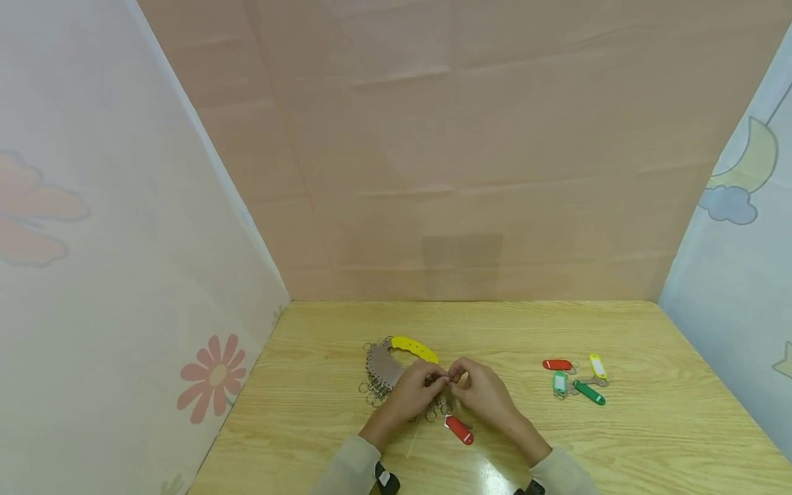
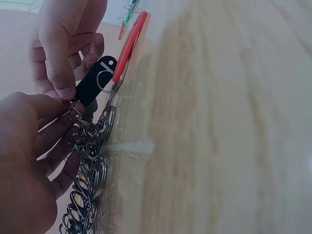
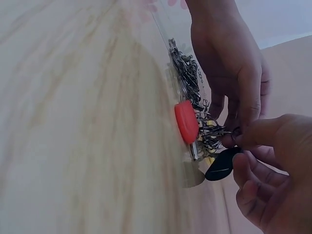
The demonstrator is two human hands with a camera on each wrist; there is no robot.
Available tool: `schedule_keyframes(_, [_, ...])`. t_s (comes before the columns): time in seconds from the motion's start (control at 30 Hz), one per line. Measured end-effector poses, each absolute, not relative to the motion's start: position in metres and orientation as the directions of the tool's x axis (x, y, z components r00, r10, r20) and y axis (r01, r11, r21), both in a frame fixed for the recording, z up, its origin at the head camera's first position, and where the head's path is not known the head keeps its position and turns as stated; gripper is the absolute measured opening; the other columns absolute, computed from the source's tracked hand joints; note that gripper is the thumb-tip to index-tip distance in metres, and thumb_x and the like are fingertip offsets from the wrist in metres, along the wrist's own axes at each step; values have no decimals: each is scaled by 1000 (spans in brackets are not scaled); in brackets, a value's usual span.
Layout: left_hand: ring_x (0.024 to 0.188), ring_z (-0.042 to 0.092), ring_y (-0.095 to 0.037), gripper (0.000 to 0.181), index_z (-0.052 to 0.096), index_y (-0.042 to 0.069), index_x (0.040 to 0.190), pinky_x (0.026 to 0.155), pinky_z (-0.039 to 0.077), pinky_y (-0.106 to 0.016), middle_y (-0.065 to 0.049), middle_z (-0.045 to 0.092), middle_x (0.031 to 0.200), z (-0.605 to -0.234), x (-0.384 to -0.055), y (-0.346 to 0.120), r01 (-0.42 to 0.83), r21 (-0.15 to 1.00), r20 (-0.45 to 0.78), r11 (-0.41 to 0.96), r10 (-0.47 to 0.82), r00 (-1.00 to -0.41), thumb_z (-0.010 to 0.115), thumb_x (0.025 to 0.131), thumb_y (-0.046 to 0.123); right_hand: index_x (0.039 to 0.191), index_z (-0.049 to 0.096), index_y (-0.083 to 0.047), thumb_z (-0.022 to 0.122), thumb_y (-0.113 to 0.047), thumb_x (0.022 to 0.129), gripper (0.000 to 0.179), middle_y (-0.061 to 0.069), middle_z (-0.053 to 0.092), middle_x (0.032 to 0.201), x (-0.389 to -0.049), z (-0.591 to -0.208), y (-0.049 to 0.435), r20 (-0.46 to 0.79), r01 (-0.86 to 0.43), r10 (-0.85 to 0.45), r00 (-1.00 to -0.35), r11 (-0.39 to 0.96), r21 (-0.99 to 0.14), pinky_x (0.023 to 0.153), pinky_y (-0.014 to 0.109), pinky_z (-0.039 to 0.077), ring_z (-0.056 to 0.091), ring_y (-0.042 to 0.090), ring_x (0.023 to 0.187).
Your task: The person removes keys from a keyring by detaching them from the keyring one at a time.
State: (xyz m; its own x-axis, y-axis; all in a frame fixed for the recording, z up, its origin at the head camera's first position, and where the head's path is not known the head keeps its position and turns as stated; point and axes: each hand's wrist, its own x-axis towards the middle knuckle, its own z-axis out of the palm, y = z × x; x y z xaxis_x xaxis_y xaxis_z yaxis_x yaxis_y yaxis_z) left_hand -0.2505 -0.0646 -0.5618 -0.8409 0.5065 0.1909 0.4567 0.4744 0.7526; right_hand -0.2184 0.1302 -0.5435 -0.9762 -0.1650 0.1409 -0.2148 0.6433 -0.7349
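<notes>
My left hand (image 1: 412,392) pinches a small metal ring (image 2: 74,114) on a grey curved key holder (image 1: 385,366) with a yellow handle (image 1: 413,347). My right hand (image 1: 489,395) meets it fingertip to fingertip and pinches the end of a black key tag (image 3: 222,165), which hangs below the thumb in the right wrist view. Exactly how tag and ring are linked is hidden by the fingers. Metal clasps and rings (image 2: 90,165) bunch along the holder's edge under the left hand. A red key tag (image 1: 459,430) with a key lies close to the right hand.
On the right of the wooden table (image 1: 668,426) lie another red tag (image 1: 557,365), a yellow tag (image 1: 597,366), a white-and-green tag (image 1: 559,383) and a green tag (image 1: 590,392), with keys. A thin pale strip (image 1: 413,440) extends from beneath the left hand. Walls enclose the table's back and sides.
</notes>
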Motion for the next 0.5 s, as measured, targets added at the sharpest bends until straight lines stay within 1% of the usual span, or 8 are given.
schedule_keyframes(0.1, [92,59,-1,19,83,16,109,86,50,-23,4,76,102,-560,-250,-64,457,757,194,467,507,-840,65,108,23,96,72,-22,83,-8,89,19,-10,70,90,-218,-543,128,145,-204,-144,-979,662,-721,56,23,45,55,0,65])
schedule_keyframes(0.2, [95,59,-1,19,83,17,109,88,50,-24,5,75,104,-559,-250,-64,448,757,188,476,498,-846,65,108,23,95,71,-22,85,-10,87,20,-10,70,89,-219,-544,127,143,-197,-135,-980,671,-715,55,23,43,54,1,62])
schedule_keyframes(0.33, [97,59,-2,19,83,17,109,89,50,-25,4,76,105,-559,-249,-65,445,759,190,476,492,-850,65,108,22,93,68,-23,88,-13,86,23,-11,67,86,-220,-544,125,161,-210,-136,-978,703,-679,53,23,38,46,1,56])
schedule_keyframes(0.43, [93,60,-1,19,83,15,109,87,51,-23,3,77,104,-559,-250,-65,459,762,203,457,505,-839,65,108,22,91,67,-24,86,-13,86,23,-13,64,82,-220,-544,124,180,-223,-138,-974,728,-648,52,23,35,42,2,55])
schedule_keyframes(0.5, [89,59,1,19,83,14,107,83,51,-21,3,77,100,-559,-251,-65,472,762,214,443,517,-829,65,108,21,91,67,-23,85,-11,86,23,-14,63,80,-220,-544,123,193,-234,-143,-971,737,-634,52,23,35,42,2,55])
